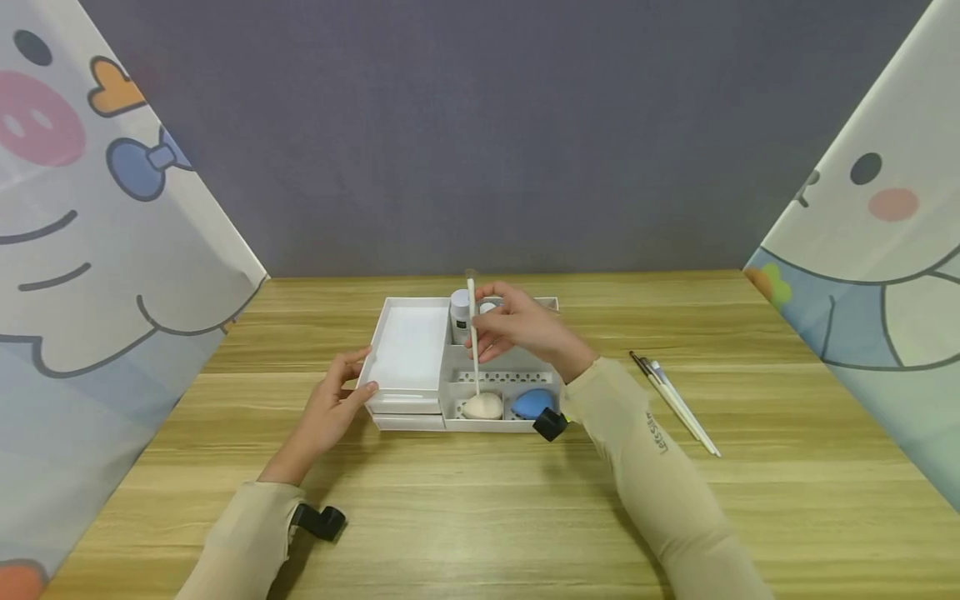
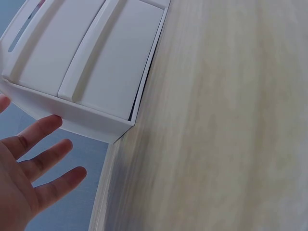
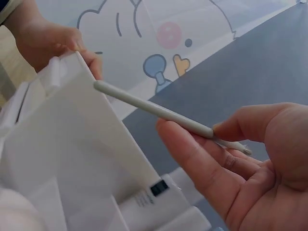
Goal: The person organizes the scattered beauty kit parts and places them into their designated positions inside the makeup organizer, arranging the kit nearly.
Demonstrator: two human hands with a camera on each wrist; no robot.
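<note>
My right hand (image 1: 517, 321) pinches a makeup brush with a pale handle (image 1: 473, 333) between thumb and fingers. The brush is nearly upright over the white organizer (image 1: 408, 402), bristles up, its handle end overlapping a cream makeup sponge (image 1: 482, 406) in the head view. In the right wrist view its bristles (image 3: 246, 150) show beyond the thumb. At the organizer's front left corner rests my left hand (image 1: 337, 404), thumb near the top edge, the other fingers along the side. The left wrist view shows those fingers (image 2: 62, 149) spread and fairly straight, one fingertip against the side wall.
A blue sponge (image 1: 533, 403) sits in the front right compartment. White bottles (image 1: 460, 310) stand at the back of the organizer. Several more brushes (image 1: 678, 404) lie on the wooden table (image 1: 465, 517) at the right. A dark wall (image 1: 510, 142) rises behind the table.
</note>
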